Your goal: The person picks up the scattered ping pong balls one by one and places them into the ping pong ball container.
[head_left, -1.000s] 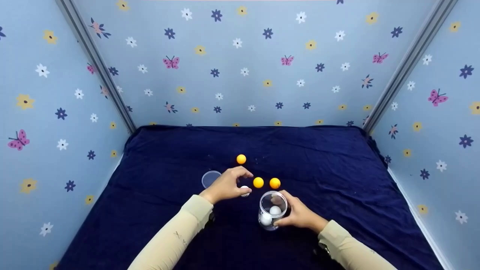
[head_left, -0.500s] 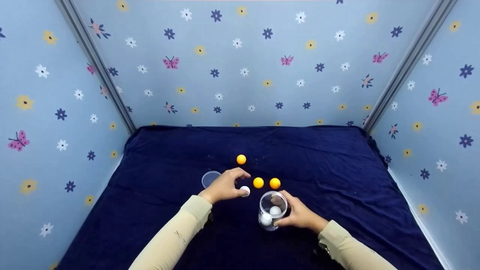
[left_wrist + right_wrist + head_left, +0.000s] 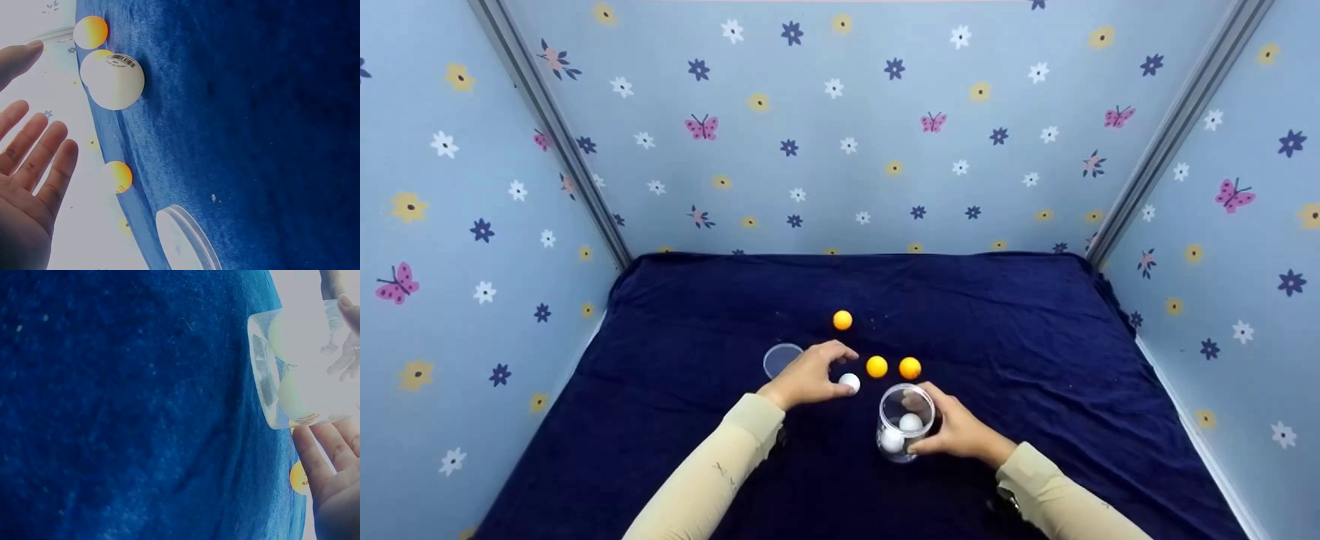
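Note:
My right hand (image 3: 964, 431) grips a clear plastic jar (image 3: 901, 452), thumb on the near side and fingers round the far side. The jar stands upright, its mouth uncovered, with two white table tennis balls (image 3: 892, 439) inside; the right wrist view shows them through its wall (image 3: 298, 396). A third white ball (image 3: 850, 383) lies on the cloth, print showing on it in the left wrist view (image 3: 116, 84). Over it hovers my left hand (image 3: 810, 377), fingers loosely bent and apart from the thumb, holding nothing. In the head view the thumb tip overlaps the ball's left edge.
Two orange balls (image 3: 877, 367) lie side by side just beyond the jar, and another orange ball (image 3: 842, 320) sits farther back. A clear round lid (image 3: 780, 361) lies flat, partly behind the left hand. Dark blue cloth (image 3: 1020, 315) covers the table; patterned walls (image 3: 840, 150) enclose it.
My left thumb has drawn slightly left off the loose white ball, so more of that ball shows. The right hand and jar have stayed in place.

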### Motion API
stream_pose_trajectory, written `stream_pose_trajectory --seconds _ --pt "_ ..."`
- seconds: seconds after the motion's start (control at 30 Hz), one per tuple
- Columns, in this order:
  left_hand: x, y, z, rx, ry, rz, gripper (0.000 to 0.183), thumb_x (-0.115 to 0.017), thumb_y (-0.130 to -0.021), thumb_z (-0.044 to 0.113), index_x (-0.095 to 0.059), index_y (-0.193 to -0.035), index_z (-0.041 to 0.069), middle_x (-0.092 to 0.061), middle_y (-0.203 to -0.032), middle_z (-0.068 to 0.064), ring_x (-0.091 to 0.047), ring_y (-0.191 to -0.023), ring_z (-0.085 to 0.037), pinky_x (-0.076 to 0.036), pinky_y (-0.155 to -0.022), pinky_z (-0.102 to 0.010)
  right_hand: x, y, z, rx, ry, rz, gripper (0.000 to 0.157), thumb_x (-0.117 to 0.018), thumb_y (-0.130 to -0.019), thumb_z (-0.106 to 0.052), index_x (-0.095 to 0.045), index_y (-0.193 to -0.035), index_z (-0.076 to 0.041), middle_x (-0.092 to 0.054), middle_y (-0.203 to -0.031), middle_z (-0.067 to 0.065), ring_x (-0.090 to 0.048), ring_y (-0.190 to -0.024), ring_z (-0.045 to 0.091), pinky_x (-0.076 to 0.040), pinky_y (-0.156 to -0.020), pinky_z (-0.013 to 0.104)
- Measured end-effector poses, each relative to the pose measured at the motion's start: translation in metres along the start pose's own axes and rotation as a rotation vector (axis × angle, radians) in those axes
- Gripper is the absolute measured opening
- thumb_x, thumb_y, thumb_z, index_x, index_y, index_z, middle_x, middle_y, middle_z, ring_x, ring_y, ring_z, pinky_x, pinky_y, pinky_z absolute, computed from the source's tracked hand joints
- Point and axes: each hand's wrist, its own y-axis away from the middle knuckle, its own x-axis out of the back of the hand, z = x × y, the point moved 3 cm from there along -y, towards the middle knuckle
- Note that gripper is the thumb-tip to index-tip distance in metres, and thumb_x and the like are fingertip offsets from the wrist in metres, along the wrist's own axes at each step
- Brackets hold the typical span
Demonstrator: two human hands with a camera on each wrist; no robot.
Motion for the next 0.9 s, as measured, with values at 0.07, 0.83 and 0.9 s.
stream_pose_trajectory --seconds 0.07,0.83,0.9 --pt "-0.001 0.000 -0.001 0.006 -0.002 -0.004 0.052 -0.090 -0.083 0.019 -0.073 -0.129 0.004 -0.075 -0.125 -0.020 -0.071 -0.114 -0.037 -0.058 -0.101 -0.052 0.000 0.000 0.000 0.000 0.002 0.002 0.079 -0.102 -0.071 -0.013 -0.059 -0.135 0.000 -0.073 -0.129 0.031 -0.073 -0.122 0.032 -0.055 -0.109 0.027" --pt "-0.012 0.000 -0.021 0.068 -0.063 -0.059 0.056 -0.092 -0.083 0.019 -0.072 -0.133 0.003 -0.075 -0.128 -0.013 -0.073 -0.114 -0.031 -0.059 -0.101 -0.051 0.000 0.000 0.000 0.018 -0.008 -0.004 0.079 -0.101 -0.072 -0.012 -0.057 -0.136 0.003 -0.075 -0.129 0.027 -0.071 -0.123 0.050 -0.055 -0.110 0.028" --pt "-0.013 0.000 -0.022 0.066 -0.065 -0.065 0.057 -0.091 -0.083 0.018 -0.071 -0.134 0.003 -0.075 -0.129 -0.013 -0.073 -0.114 -0.032 -0.059 -0.101 -0.051 0.000 0.001 0.001 0.023 -0.012 -0.006 0.079 -0.101 -0.072 -0.011 -0.057 -0.136 0.004 -0.075 -0.129 0.027 -0.070 -0.122 0.050 -0.056 -0.109 0.030"
